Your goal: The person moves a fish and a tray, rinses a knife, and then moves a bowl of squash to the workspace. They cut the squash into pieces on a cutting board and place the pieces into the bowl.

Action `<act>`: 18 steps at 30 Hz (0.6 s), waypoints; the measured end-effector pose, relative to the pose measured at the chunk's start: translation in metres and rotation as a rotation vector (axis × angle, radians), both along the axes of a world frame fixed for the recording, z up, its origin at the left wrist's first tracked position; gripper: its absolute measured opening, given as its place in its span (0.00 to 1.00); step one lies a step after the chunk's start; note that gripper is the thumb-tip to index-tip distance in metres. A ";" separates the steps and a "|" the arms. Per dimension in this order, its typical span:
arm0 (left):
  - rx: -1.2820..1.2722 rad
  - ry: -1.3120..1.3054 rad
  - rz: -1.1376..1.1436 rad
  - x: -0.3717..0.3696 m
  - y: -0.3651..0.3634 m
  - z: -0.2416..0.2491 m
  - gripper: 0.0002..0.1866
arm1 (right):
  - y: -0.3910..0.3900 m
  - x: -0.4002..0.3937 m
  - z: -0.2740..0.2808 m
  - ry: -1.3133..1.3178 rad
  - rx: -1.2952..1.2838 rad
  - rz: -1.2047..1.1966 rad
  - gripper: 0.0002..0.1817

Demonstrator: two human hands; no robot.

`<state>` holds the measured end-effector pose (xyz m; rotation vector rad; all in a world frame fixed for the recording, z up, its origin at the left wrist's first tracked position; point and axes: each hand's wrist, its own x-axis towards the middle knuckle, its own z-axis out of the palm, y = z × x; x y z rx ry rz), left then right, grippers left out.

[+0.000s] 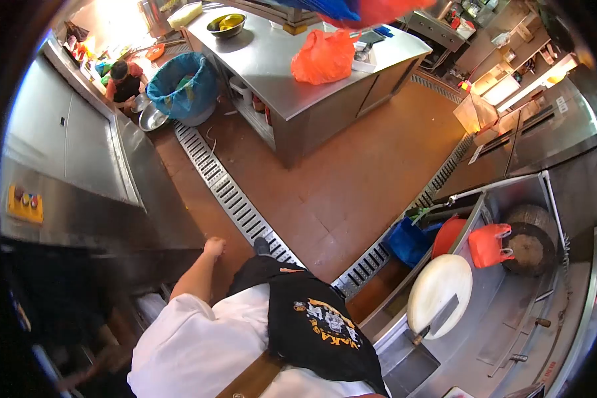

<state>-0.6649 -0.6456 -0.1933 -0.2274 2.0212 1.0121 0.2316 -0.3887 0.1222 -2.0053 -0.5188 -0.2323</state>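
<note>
My left hand (213,247) hangs at the end of my bare forearm over the brown floor, left of the metal drain grate (235,205). Its fingers look curled in, and I see nothing held in them. My right hand is out of view. I wear a white short-sleeved top (202,341) and a black apron (312,318) with an orange and white print. One dark shoe (263,246) shows on the grate.
A steel counter (272,66) ahead carries an orange plastic bag (324,58) and a bowl (226,26). A person (123,81) crouches by metal basins (152,117) and a blue-lined bin (181,89). At right, a cleaver (438,317) rests on a round chopping board (439,292) over a steel sink.
</note>
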 end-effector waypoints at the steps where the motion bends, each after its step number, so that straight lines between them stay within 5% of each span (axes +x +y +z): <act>1: 0.001 -0.036 0.024 -0.014 -0.007 -0.006 0.07 | 0.010 -0.018 -0.004 0.007 0.012 0.028 0.12; 4: 0.014 -0.117 0.166 -0.054 -0.033 -0.010 0.05 | 0.065 -0.078 -0.094 0.161 0.131 0.279 0.11; 6: 0.029 -0.157 0.276 -0.080 -0.049 -0.014 0.04 | 0.101 -0.185 -0.134 0.395 0.104 0.469 0.14; 12: 0.043 -0.125 0.536 -0.134 -0.049 0.009 0.05 | 0.170 -0.372 -0.219 0.344 -0.490 1.189 0.07; 18: 0.171 -0.115 0.578 -0.147 -0.009 0.007 0.05 | 0.186 -0.471 -0.224 0.907 -1.025 1.097 0.13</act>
